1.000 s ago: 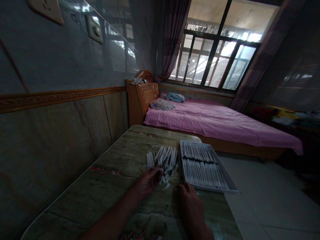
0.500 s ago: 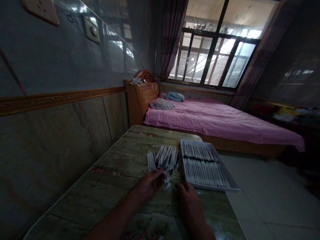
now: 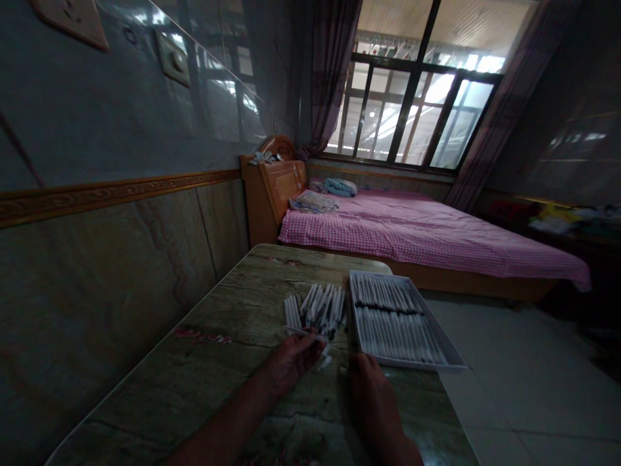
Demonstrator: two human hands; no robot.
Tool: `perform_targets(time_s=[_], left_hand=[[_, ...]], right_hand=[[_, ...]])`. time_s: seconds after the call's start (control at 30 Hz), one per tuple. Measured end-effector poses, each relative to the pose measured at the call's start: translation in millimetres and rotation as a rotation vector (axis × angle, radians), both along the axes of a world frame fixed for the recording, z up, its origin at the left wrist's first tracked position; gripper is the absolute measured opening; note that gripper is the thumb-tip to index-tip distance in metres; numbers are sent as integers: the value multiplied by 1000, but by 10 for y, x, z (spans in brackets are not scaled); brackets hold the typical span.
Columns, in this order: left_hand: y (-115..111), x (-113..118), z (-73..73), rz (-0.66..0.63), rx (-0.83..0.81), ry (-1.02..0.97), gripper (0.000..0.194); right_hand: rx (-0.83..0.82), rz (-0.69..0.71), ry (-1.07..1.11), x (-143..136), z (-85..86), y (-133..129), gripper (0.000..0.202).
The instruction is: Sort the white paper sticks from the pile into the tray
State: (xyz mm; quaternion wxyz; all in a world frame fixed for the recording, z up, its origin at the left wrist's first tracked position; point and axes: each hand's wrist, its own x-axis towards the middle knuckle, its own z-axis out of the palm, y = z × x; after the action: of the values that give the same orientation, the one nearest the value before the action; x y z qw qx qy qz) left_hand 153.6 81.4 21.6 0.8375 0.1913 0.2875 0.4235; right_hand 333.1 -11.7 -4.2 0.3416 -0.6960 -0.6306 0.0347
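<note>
Head view, right hand (image 3: 374,389) shifted, nearer tray (image 3: 451,355)

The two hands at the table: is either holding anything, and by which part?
The left hand pinches a thin pale stick near its right end, the rest jutting leftward. Whether the curled right hand holds anything cannot be told.

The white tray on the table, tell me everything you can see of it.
The tray is shallow, pale and rectangular, with low walls and a plastic look. It lies open side up on the right part of the table, its right side jutting past the table's edge. Inside are slim whitish sticks in two rows, with a dark band between them. The right hand is at its near left corner; whether they touch is unclear.
</note>
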Motion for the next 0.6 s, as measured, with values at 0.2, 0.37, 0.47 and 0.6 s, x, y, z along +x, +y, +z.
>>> perform_targets(time_s=[0.2, 0.37, 0.47, 0.6], left_hand=[[-54, 36, -27, -26, 40, -6, 25], [-118, 71, -41, -90, 75, 36, 31], [-144, 90, -40, -106, 105, 64, 32], [-166, 124, -42, -99, 119, 98, 36]], right_hand=[[150, 100, 287, -58, 131, 10, 16], [159, 50, 478, -155, 185, 38, 15], [133, 31, 564, -186, 196, 45, 15], [118, 20, 640, -204, 230, 49, 16]])
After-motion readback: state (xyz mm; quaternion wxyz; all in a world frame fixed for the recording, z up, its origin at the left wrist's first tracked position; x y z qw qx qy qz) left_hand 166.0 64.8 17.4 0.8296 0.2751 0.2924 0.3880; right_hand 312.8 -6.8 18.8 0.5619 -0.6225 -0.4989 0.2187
